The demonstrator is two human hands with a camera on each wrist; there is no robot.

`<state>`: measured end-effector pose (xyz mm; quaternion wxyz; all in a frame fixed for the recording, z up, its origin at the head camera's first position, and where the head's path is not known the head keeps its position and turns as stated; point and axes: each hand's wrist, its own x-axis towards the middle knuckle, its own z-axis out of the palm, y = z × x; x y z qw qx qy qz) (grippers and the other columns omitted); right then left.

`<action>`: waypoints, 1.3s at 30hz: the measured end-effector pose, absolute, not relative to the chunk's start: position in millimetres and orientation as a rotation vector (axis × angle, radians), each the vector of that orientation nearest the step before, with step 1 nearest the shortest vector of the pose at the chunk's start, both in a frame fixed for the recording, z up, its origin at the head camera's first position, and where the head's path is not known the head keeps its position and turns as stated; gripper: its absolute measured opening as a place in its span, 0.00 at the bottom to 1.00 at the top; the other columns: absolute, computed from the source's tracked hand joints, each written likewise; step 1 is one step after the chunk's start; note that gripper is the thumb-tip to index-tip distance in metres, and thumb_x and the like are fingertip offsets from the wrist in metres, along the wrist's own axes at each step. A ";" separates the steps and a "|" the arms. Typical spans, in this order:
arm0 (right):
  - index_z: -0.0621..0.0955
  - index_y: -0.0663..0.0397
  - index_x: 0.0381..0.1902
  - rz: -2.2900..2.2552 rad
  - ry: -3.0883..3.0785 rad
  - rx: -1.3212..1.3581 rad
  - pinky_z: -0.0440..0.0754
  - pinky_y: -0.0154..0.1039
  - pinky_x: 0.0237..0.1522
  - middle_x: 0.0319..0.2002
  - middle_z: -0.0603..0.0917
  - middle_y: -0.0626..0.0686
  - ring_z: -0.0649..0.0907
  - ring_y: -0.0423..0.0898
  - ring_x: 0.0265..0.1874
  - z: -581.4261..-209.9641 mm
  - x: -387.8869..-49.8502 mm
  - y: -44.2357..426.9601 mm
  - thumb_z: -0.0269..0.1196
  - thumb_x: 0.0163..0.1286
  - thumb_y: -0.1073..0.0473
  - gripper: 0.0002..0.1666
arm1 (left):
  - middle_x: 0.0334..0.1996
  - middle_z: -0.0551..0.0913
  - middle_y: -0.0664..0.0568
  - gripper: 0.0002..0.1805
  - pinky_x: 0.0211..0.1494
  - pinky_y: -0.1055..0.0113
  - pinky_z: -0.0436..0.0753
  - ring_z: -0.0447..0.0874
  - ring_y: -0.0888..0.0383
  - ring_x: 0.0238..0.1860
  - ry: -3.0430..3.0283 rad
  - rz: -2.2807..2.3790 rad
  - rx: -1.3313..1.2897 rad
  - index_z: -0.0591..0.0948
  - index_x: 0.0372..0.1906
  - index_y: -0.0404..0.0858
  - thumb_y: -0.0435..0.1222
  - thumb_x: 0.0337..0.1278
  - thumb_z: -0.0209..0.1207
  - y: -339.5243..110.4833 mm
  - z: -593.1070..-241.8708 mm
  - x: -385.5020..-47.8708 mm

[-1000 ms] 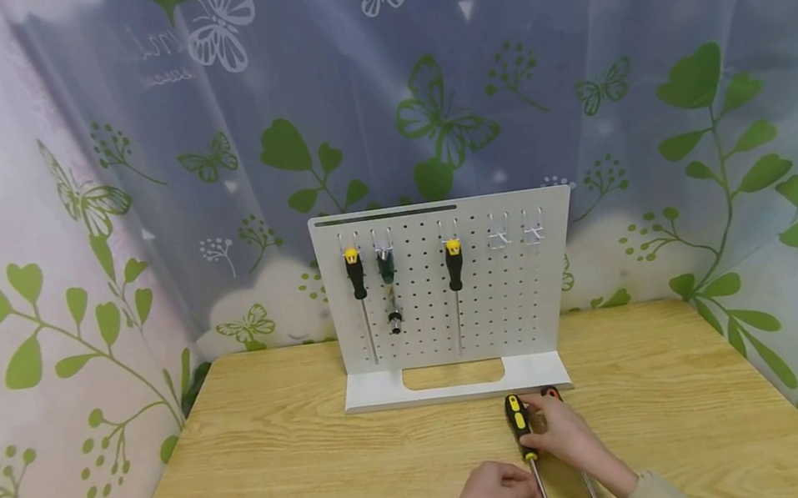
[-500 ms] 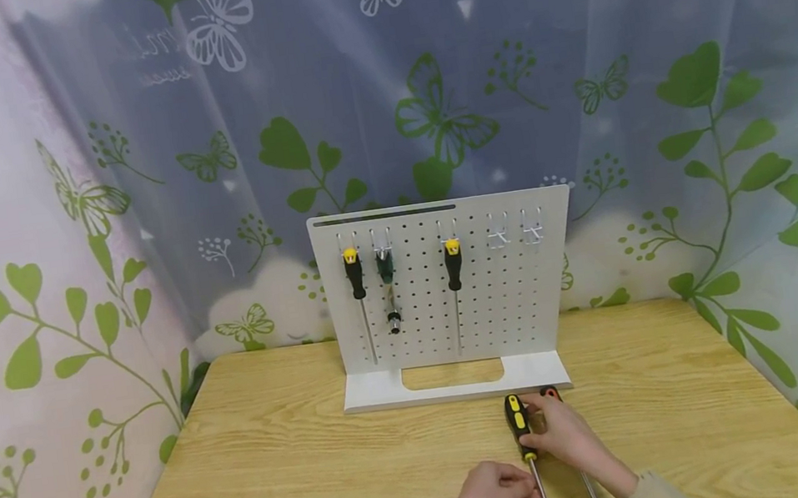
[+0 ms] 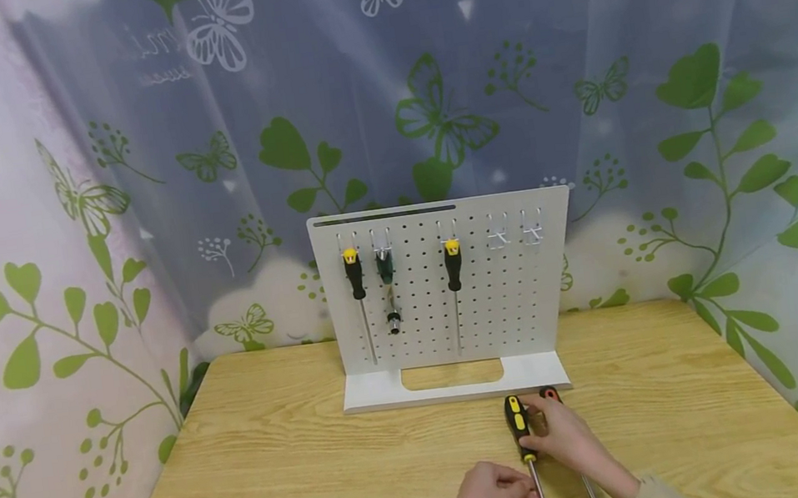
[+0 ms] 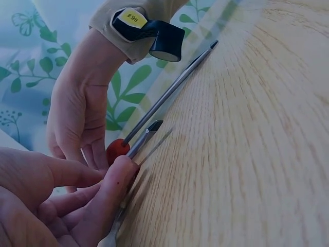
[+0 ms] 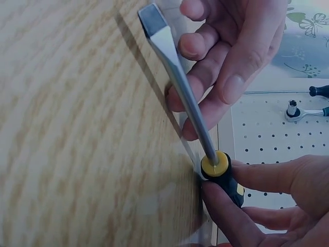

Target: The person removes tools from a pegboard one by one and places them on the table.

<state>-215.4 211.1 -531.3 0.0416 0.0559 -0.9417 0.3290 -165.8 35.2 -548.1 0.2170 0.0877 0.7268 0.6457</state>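
Observation:
My right hand [image 3: 565,433] pinches the black-and-yellow handle of a flathead screwdriver [image 3: 517,420] between thumb and fingers; its shaft points toward me. In the right wrist view, the flat tip stands slightly off the table, with its shadow beside it. Beside that shaft is my left hand [image 3: 492,496], fingers loosely bent; in the right wrist view, its fingers [image 5: 191,87] lie behind the shaft and the thumb is apart from it. Whether they touch it I cannot tell. A second screwdriver [image 4: 172,90], with a red handle end, lies on the table, partly hidden under my right hand.
A white pegboard [image 3: 423,313] stands at the back of the wooden table [image 3: 286,483]. From its hooks hang two yellow-topped screwdrivers [image 3: 355,276] and a socket ratchet [image 3: 388,284]. Two hooks [image 3: 498,234] on the right hold nothing. A patterned curtain [image 3: 317,83] surrounds the table.

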 end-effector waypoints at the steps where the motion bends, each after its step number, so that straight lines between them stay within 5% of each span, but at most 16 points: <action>1: 0.79 0.66 0.60 1.008 -2.882 0.169 0.82 0.55 0.47 0.43 0.86 0.57 0.84 0.55 0.43 -531.0 -215.1 211.1 0.80 0.51 0.63 0.39 | 0.26 0.89 0.42 0.07 0.25 0.64 0.89 0.89 0.52 0.24 2.014 1.788 0.237 0.87 0.39 0.28 0.29 0.67 0.61 35.1 -547.6 -165.8; 11: 0.79 0.65 0.60 1.004 -2.866 0.167 0.80 0.48 0.39 0.41 0.86 0.55 0.80 0.48 0.35 -530.9 -213.5 210.9 0.80 0.48 0.65 0.40 | 0.25 0.89 0.42 0.06 0.25 0.63 0.89 0.89 0.52 0.24 2.034 1.807 0.248 0.88 0.36 0.29 0.28 0.65 0.63 35.8 -547.8 -165.7; 18: 0.79 0.64 0.60 1.010 -2.844 0.171 0.82 0.51 0.43 0.41 0.87 0.55 0.83 0.51 0.38 -529.6 -208.9 210.4 0.80 0.47 0.66 0.41 | 0.27 0.89 0.45 0.05 0.28 0.64 0.89 0.87 0.59 0.25 2.015 1.813 0.234 0.86 0.39 0.31 0.30 0.67 0.62 33.9 -548.0 -169.3; 22: 0.78 0.65 0.61 1.042 -2.842 0.151 0.78 0.43 0.34 0.41 0.87 0.55 0.79 0.46 0.31 -528.0 -206.7 210.6 0.79 0.48 0.67 0.40 | 0.28 0.89 0.45 0.05 0.28 0.64 0.89 0.88 0.57 0.26 2.016 1.834 0.265 0.85 0.40 0.30 0.29 0.67 0.61 31.9 -549.3 -172.8; 30: 0.80 0.62 0.58 1.222 -2.766 0.104 0.80 0.33 0.25 0.41 0.86 0.55 0.82 0.41 0.29 -521.4 -205.7 213.2 0.73 0.60 0.66 0.27 | 0.29 0.89 0.46 0.06 0.30 0.66 0.89 0.87 0.58 0.27 2.033 1.901 0.350 0.86 0.41 0.29 0.27 0.67 0.59 29.5 -552.8 -183.0; 39: 0.83 0.54 0.53 1.287 -2.695 0.173 0.77 0.29 0.24 0.39 0.88 0.52 0.83 0.39 0.25 -514.2 -215.2 219.6 0.67 0.68 0.67 0.16 | 0.34 0.88 0.37 0.09 0.31 0.63 0.90 0.89 0.48 0.30 1.979 2.037 0.399 0.84 0.45 0.26 0.27 0.69 0.56 26.8 -554.6 -195.5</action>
